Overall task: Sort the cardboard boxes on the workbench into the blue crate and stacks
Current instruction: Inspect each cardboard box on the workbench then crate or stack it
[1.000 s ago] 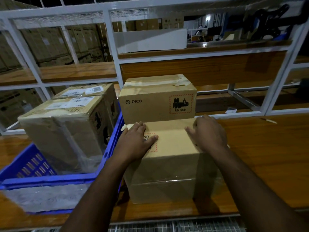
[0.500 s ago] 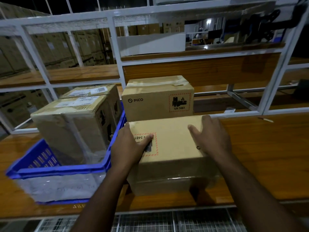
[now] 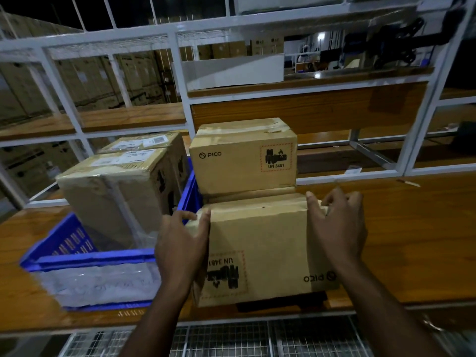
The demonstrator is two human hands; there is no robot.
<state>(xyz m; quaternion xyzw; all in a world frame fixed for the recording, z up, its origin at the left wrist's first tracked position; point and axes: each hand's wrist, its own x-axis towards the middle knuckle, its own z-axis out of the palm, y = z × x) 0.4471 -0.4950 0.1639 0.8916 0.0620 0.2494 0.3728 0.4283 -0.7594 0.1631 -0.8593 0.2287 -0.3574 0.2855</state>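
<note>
A cardboard PICO box (image 3: 265,243) with its print upside down is tilted up off the workbench, its printed face toward me. My left hand (image 3: 180,248) grips its left edge and my right hand (image 3: 337,228) grips its right edge. Right behind it stands a second PICO box (image 3: 242,155), upright with its hazard label facing me. To the left sits the blue crate (image 3: 85,258) holding two plastic-wrapped cardboard boxes, a near one (image 3: 116,191) and a far one (image 3: 149,143).
The wooden workbench (image 3: 417,243) stretches bare to the right of the boxes. A white metal frame (image 3: 183,88) with wooden shelves rises behind. A wire mesh panel (image 3: 231,338) lies below the bench's front edge. Stacked cartons fill the dark background.
My hands slid from the near box's top to its side edges and tipped it up, so its printed face now turns toward me. The view moved closer.
</note>
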